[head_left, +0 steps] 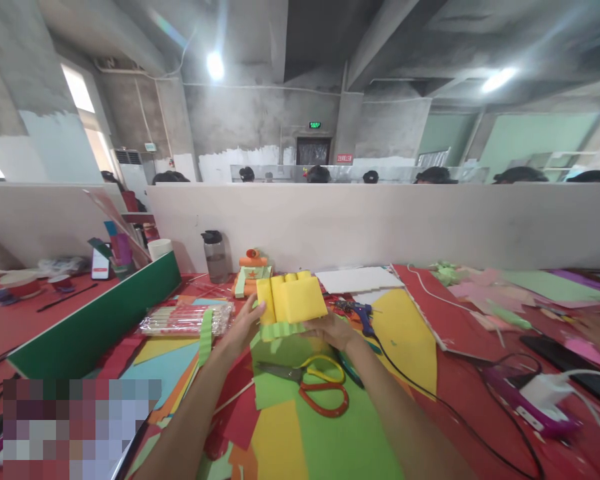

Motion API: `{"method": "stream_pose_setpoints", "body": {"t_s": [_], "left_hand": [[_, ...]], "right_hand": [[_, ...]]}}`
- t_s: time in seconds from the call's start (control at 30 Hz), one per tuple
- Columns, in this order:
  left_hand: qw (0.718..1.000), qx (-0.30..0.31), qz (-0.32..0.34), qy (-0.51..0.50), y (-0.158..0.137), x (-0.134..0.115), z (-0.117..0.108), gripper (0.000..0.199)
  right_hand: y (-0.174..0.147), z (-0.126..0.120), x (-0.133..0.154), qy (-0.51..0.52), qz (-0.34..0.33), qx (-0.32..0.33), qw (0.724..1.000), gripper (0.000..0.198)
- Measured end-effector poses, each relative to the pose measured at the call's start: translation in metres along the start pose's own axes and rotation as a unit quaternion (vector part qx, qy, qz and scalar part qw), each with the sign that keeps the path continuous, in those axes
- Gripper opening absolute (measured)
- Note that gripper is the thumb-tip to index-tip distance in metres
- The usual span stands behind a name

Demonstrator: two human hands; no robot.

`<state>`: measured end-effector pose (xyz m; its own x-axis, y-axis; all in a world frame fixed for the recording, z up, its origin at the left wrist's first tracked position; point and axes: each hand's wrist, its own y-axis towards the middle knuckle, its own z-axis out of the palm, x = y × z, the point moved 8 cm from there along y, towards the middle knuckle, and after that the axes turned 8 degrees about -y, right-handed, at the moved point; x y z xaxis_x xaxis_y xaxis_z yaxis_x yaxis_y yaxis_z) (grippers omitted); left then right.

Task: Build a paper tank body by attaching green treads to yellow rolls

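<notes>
A boxy yellow craft model (300, 300) with rolled tubes on top and a wavy green strip along its lower edge is held up between both hands. My left hand (250, 317) grips its left side, thumb against the yellow wall. From the lower right, my right hand (333, 330) holds it, with some of the fingers hidden beneath. Below the model lie scissors (305, 380) with yellow and red handles, resting on green sheets (350, 427). A blue glue gun (364, 319) is just right of my right hand. Behind the model stands an orange and pale green craft piece (253, 272) bearing a star.
At left are a pack of sticks (187, 319), a green divider board (100, 317) and a water bottle (215, 257). Yellow sheets (405, 340), a black cable and a purple power strip (530, 403) occupy the right. A white partition (380, 223) runs behind; another person's hand (597, 330) shows far right.
</notes>
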<state>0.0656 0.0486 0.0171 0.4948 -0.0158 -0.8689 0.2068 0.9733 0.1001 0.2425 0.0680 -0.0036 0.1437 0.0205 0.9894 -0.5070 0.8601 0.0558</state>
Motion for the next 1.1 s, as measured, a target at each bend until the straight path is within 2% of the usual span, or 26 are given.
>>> {"method": "stream_pose_setpoints", "body": {"t_s": [0.07, 0.13, 0.33, 0.4, 0.53, 0.63, 0.73, 0.9, 1.0, 1.1], "left_hand": [[0.999, -0.027, 0.033, 0.006, 0.002, -0.007, -0.006, 0.064], [0.997, -0.056, 0.043, 0.018, 0.004, -0.01, -0.014, 0.06], [0.985, -0.146, 0.078, -0.044, 0.012, -0.005, -0.04, 0.047], [0.981, -0.16, 0.088, -0.061, 0.013, -0.002, -0.043, 0.044], [0.989, -0.128, 0.059, -0.04, 0.012, 0.007, -0.031, 0.053], [0.998, -0.066, 0.01, 0.001, 0.007, 0.012, -0.014, 0.071], [0.999, -0.024, -0.01, 0.045, 0.0, 0.009, -0.004, 0.074], [0.996, -0.042, 0.006, 0.075, -0.002, -0.002, -0.006, 0.07], [0.998, -0.035, -0.01, 0.051, -0.001, 0.003, -0.006, 0.072], [0.997, -0.035, -0.03, 0.054, 0.001, 0.013, -0.008, 0.075]], "right_hand": [[-0.001, -0.002, -0.006, 0.018, 0.035, 0.013, 0.999, 0.049], [-0.001, -0.004, -0.005, 0.042, 0.043, 0.011, 0.998, 0.05], [0.004, -0.016, 0.015, 0.072, -0.025, -0.059, 0.995, 0.046], [0.006, -0.011, 0.014, 0.075, -0.018, -0.041, 0.996, 0.044], [0.008, 0.005, 0.005, 0.057, -0.001, 0.002, 0.998, 0.043], [0.008, 0.003, 0.004, 0.029, -0.018, -0.039, 0.999, 0.046], [0.009, -0.003, 0.002, 0.023, -0.014, -0.068, 0.997, 0.048], [0.009, -0.007, -0.001, 0.033, 0.002, -0.06, 0.998, 0.043], [0.009, -0.004, -0.003, 0.023, 0.013, -0.051, 0.998, 0.043], [0.009, -0.005, -0.002, 0.012, 0.017, -0.07, 0.997, 0.051]]}}
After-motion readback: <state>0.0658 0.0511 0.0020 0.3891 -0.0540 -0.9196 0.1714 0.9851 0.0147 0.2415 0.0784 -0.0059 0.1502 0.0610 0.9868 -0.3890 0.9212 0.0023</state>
